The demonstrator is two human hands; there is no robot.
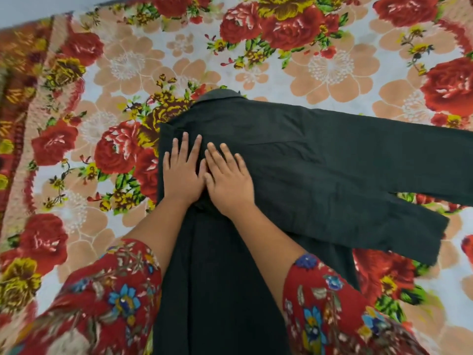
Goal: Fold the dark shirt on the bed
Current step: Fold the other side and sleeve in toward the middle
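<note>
No readable text, label, brand, number or sign. Plain dark shirt bears none; bedspread around shirt shows flower print only, no lettering.

We look down on a bed spread with a floral cover: red roses, peach blossoms and yellow blooms on white. A red and orange patterned border runs along its left edge. Past the far left corner we see a plain pale grey surface, floor or wall unclear. Light is soft, even
</note>
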